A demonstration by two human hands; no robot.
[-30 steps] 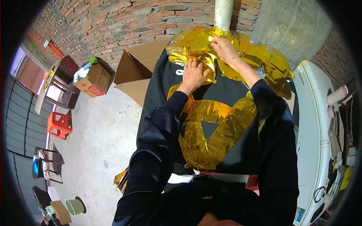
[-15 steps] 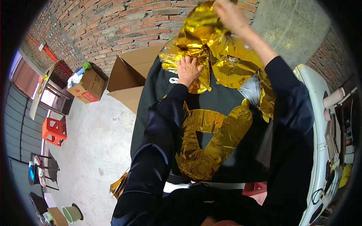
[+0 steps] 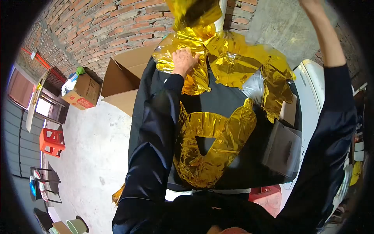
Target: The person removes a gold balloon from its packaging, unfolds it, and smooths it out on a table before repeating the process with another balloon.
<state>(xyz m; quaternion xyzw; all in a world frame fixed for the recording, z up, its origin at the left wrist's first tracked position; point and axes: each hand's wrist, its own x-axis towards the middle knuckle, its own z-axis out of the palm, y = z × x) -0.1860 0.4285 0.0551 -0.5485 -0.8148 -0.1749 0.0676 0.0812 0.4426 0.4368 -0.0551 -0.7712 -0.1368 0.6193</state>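
My left hand [image 3: 185,61] presses down on a crumpled gold foil balloon [image 3: 196,80] at the far end of the black-covered table [image 3: 249,156]. Above that hand, another part of the gold foil [image 3: 194,11] rises blurred against the wall. Raised high at the top right is my right hand [image 3: 311,4], cut off by the frame edge, with its fingers out of sight. Closer to me lies a flat, uninflated gold foil balloon [image 3: 233,146] with a cut-out in its middle. More gold foil balloons [image 3: 230,64] spread over the far right of the table.
Clear plastic bags [image 3: 284,150] lie at the table's right edge, with clear plastic [image 3: 254,86] among the foil. An open cardboard box [image 3: 120,80] stands left of the table. Further left are a filled carton [image 3: 83,93] and a red stool [image 3: 52,142].
My right hand has swung away to the right and up, off the raised gold foil. That foil has moved left, blurred. My left hand remains on the foil, its fingers less spread.
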